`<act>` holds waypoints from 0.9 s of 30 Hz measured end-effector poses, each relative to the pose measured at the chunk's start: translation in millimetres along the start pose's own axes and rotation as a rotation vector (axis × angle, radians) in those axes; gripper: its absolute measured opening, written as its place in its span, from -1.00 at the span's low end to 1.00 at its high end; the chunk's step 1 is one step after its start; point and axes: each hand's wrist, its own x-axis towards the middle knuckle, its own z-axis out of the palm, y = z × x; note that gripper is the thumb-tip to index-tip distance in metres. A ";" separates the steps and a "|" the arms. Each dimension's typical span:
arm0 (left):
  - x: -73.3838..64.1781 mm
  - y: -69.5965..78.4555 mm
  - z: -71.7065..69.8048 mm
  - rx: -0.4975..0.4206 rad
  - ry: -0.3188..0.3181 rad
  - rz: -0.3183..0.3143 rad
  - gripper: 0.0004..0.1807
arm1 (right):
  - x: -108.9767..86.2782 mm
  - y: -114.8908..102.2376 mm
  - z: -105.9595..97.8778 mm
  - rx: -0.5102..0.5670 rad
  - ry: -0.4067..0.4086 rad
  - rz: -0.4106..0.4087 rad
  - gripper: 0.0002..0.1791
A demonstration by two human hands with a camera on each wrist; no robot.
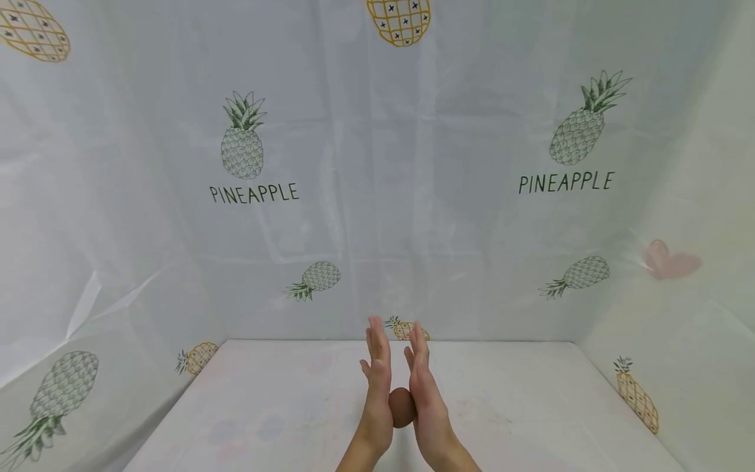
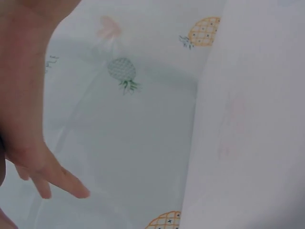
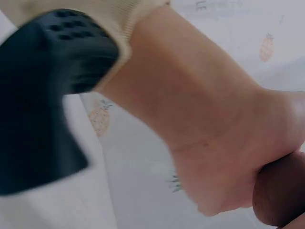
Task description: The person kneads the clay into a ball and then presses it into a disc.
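Between the two palms sits a small, smooth brown ball (image 1: 402, 408). My left hand (image 1: 377, 393) presses it from the left, its fingers straight and pointing away and up. On the other side my right hand (image 1: 427, 400) faces it in the same way, fingers extended, with the ball at the palm's heel. The right wrist view has the ball (image 3: 281, 191) at the lower right edge, against the palm. In the left wrist view a hand (image 2: 24, 109) with outstretched fingers fills the left side, and the ball is almost wholly out of frame.
A white-covered table (image 1: 277, 400) lies under the hands. White sheeting (image 1: 377, 196) printed with pineapples surrounds it at the back and sides. A black device (image 3: 43, 109) sits at the beige cuff (image 3: 128, 19) of the opposite arm.
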 end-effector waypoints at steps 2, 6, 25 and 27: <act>-1.6 -1.2 4.8 -0.008 -0.028 -0.001 -0.38 | 0.3 -3.3 -3.7 -0.015 0.020 -0.013 -0.40; -6.9 -0.7 13.0 -0.043 -0.092 0.016 -0.39 | 3.2 -5.9 -11.6 -0.059 0.073 -0.047 -0.39; -3.1 -11.9 9.4 -0.055 0.065 0.019 -0.36 | 12.3 21.6 -4.9 -0.105 0.160 0.136 -0.36; -1.3 -13.4 8.6 -0.047 0.081 0.025 -0.35 | 11.9 21.8 -2.4 -0.145 0.189 0.160 -0.36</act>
